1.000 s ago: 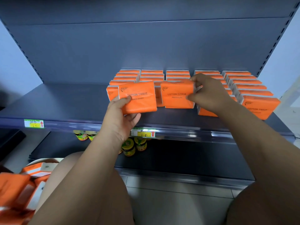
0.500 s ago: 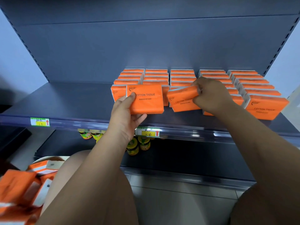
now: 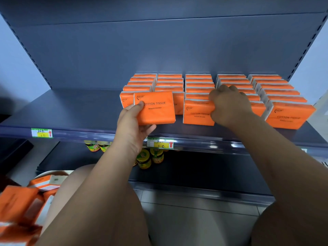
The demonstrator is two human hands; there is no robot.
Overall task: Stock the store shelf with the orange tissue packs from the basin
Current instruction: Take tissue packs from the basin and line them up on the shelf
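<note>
Several rows of orange tissue packs (image 3: 198,84) stand on the dark blue shelf (image 3: 71,110), filling its right half. My left hand (image 3: 133,125) grips one orange pack (image 3: 156,109) upright in front of the two leftmost rows, thumb on its face. My right hand (image 3: 229,105) holds the right end of another pack (image 3: 197,112), which stands at the front of the middle row. More orange packs (image 3: 19,206) lie in the basin (image 3: 51,173) at the lower left.
The shelf's left half (image 3: 62,107) is bare. Price tags (image 3: 42,133) sit on the shelf's front rail. Small jars (image 3: 150,157) stand on the lower shelf behind my left arm. Grey floor tiles (image 3: 195,219) lie below between my knees.
My right hand has tipped its pack upright and set it down at the front of the middle row. My left hand has lifted its pack slightly closer to the left rows.
</note>
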